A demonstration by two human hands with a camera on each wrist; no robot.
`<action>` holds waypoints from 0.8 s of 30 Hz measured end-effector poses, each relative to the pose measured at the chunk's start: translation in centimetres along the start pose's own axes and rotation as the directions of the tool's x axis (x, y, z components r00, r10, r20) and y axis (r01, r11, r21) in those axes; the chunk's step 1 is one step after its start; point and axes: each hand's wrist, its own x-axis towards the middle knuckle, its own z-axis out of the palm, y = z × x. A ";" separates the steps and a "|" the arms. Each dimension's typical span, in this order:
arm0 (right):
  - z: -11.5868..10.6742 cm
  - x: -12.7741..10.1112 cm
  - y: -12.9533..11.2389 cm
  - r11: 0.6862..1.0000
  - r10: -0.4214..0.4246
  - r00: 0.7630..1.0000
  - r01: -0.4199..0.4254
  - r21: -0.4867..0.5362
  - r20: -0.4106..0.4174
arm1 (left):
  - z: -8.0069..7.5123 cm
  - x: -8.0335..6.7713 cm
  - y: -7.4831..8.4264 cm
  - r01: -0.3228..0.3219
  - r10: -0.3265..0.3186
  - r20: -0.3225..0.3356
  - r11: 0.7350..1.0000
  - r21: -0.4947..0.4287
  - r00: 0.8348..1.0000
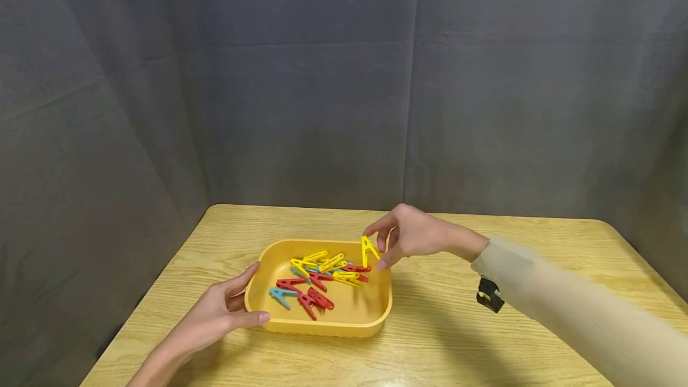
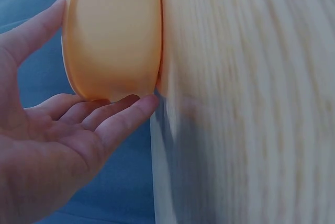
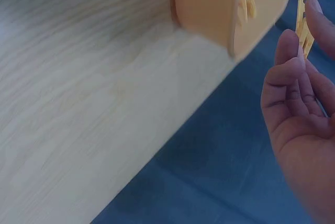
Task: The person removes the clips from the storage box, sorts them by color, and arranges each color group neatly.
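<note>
I see my left hand (image 1: 215,312) cupping the near-left corner of the shallow orange plastic tray (image 1: 322,324) with loosely spread fingers, red, yellow and blue plastic clothespins (image 1: 317,279) heaped inside it, and my right hand (image 1: 408,237) pinching one yellow plastic clothespin (image 1: 368,251) above the tray's far-right rim.

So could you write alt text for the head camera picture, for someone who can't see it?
A person's right hand pinches a yellow clothes peg at the far right rim of an orange tray holding red, yellow and blue pegs, while the left hand touches the tray's left end. The tray sits on a wooden table before a grey curtain.
</note>
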 end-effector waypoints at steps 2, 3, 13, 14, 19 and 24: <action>-0.8 -0.8 0.5 1.000 0.009 1.000 -0.009 0.003 -0.025 | 0.0 0.0 0.0 0.004 -0.004 -0.001 1.000 -0.001 1.000; -1.1 -1.1 0.8 1.000 0.013 0.999 -0.013 0.011 -0.037 | -0.1 0.0 0.0 0.004 -0.004 -0.001 1.000 -0.004 1.000; -2.1 -4.1 5.3 0.998 0.047 0.993 -0.041 0.057 -0.111 | -0.4 -0.2 0.1 0.018 -0.018 0.005 1.000 -0.017 1.000; -2.0 -4.3 5.8 0.997 0.047 0.992 -0.040 0.058 -0.115 | -0.4 -0.3 0.1 0.018 -0.018 0.006 1.000 -0.019 1.000; -1.0 -4.8 7.9 0.994 0.062 0.990 -0.049 0.098 -0.130 | -0.6 -0.5 0.1 0.012 -0.011 0.016 1.000 -0.029 1.000; 0.0 -4.7 9.6 0.990 0.077 0.988 -0.060 0.126 -0.133 | -0.6 -0.5 0.2 0.020 -0.020 0.005 0.999 -0.034 1.000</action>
